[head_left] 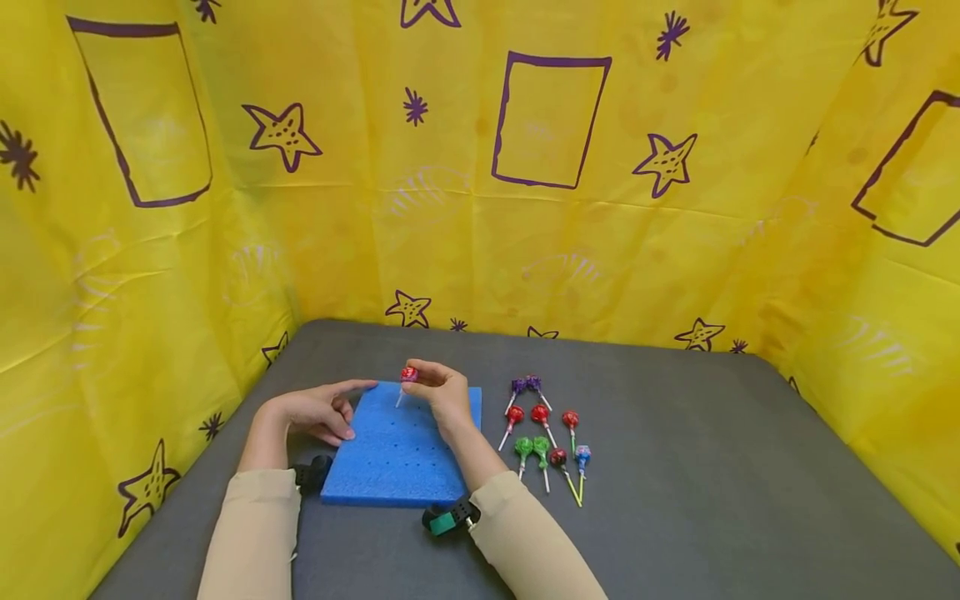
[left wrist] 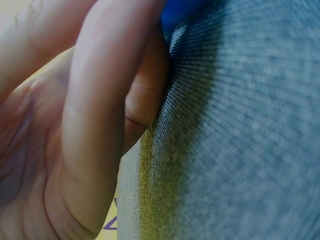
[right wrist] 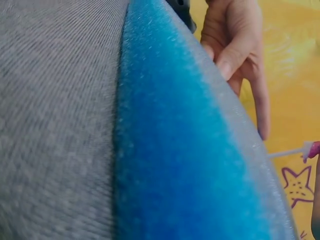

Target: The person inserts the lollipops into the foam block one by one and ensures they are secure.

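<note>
A lollipop [head_left: 408, 375] with a red and pink wrapper is pinched by its head between the thumb and fingers of my right hand [head_left: 447, 402]. Its white stick points down at the far part of a blue foam board [head_left: 375, 479] dotted with small holes; whether the tip has entered a hole I cannot tell. My left hand [head_left: 315, 412] lies along the board's left edge, index finger stretched toward the far left corner and thumb near the side. In the right wrist view the lollipop's white stick [right wrist: 287, 152] shows above the board's edge [right wrist: 190, 150].
Right of the board, several lollipops lie on the grey table [head_left: 675, 467]: purple ones [head_left: 534, 383], red ones [head_left: 540, 414], green ones [head_left: 523, 447], a dark red one [head_left: 558, 457] and a blue one [head_left: 582, 455]. Yellow patterned cloth [head_left: 465, 233] surrounds the table's back and sides.
</note>
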The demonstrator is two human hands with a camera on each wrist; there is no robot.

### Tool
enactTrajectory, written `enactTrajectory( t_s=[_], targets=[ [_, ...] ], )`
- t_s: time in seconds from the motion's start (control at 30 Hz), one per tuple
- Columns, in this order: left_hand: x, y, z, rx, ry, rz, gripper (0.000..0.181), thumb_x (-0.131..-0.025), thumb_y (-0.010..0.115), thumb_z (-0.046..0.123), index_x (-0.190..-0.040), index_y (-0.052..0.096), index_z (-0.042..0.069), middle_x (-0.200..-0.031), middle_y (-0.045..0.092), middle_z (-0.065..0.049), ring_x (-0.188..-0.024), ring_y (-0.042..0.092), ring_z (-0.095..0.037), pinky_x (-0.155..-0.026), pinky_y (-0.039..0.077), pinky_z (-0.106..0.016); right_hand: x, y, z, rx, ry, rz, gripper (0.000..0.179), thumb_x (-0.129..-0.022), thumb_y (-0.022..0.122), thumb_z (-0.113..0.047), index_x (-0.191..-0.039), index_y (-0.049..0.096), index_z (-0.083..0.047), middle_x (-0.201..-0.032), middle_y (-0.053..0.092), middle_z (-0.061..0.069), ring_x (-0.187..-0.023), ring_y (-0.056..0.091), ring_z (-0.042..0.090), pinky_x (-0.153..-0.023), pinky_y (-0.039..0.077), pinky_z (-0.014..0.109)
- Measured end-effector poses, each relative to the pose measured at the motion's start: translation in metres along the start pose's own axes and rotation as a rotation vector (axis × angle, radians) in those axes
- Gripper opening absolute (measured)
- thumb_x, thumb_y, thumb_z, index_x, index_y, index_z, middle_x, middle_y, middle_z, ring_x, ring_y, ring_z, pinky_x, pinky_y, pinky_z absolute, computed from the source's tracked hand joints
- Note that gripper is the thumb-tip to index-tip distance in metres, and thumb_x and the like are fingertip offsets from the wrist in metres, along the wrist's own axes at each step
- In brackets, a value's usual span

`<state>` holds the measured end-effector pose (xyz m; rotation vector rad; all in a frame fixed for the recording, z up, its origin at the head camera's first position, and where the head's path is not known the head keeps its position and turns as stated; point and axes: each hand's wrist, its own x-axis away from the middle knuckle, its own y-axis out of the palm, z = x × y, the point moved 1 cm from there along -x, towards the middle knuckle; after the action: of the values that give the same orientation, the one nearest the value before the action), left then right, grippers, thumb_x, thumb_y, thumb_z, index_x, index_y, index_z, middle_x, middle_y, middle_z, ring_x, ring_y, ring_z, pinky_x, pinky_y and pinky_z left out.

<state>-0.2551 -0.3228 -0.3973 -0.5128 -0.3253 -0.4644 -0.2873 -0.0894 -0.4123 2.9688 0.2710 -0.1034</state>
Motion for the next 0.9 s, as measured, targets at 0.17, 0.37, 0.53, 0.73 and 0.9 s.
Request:
enactTrajectory(
  t_s=[0.17,0.37,0.53,0.73,0.9],
  targets=[
    [-0.0003,0.0013,-0.0007,-0.006,-0.007,0.008,0.095,-0.081,0.078,0.012,-0.157,0.021,0.016,-0.090,0.053,-0.009,-0.070,0.061,-0.016,-0.068,0.060,-0.028,0.0027,0.0005,0.0028,0.044,-0.023,-0.019,0.033,-0.078,0.080,-0.002,-0.111,0.075,-0.006,-0.109,0.074,0.017,-0.087,0.068,0.010,-0.079,0.060,0.024],
    [-0.0002,0.0012,-0.0002,-0.004,-0.002,0.011,0.095,-0.081,0.078,0.011,-0.157,0.021,0.016,-0.090,0.053,-0.009,-0.070,0.061,-0.017,-0.068,0.060,-0.029,0.0055,0.0014,0.0028,0.096,-0.051,-0.081,0.031,-0.084,0.076,-0.009,-0.115,0.074,-0.007,-0.112,0.073,0.017,-0.092,0.069,0.013,-0.083,0.060,0.026],
    [0.0014,0.0009,0.0000,-0.002,-0.006,0.010,0.094,-0.082,0.077,0.011,-0.157,0.021,0.016,-0.090,0.053,-0.009,-0.070,0.062,-0.017,-0.068,0.060,-0.029,0.0070,0.0040,0.0021,0.133,-0.041,-0.136,0.028,-0.091,0.070,-0.016,-0.118,0.073,-0.011,-0.113,0.074,0.012,-0.093,0.071,0.012,-0.089,0.059,0.029],
    [0.0022,0.0008,-0.0004,0.003,0.000,0.005,0.094,-0.082,0.077,0.011,-0.157,0.021,0.015,-0.090,0.053,-0.009,-0.069,0.062,-0.016,-0.068,0.060,-0.028,0.0085,0.0072,0.0021,0.177,-0.055,-0.153,0.027,-0.092,0.068,-0.016,-0.118,0.073,-0.011,-0.112,0.074,0.010,-0.095,0.072,0.013,-0.089,0.059,0.030],
    [0.0012,0.0012,-0.0015,0.003,0.012,-0.004,0.095,-0.081,0.077,0.010,-0.157,0.020,0.014,-0.088,0.055,-0.009,-0.068,0.062,-0.015,-0.067,0.060,-0.028,0.0103,0.0080,0.0024,0.214,-0.069,-0.144,0.027,-0.092,0.068,-0.015,-0.118,0.073,-0.014,-0.111,0.074,0.008,-0.097,0.073,0.015,-0.090,0.059,0.030]
  ],
)
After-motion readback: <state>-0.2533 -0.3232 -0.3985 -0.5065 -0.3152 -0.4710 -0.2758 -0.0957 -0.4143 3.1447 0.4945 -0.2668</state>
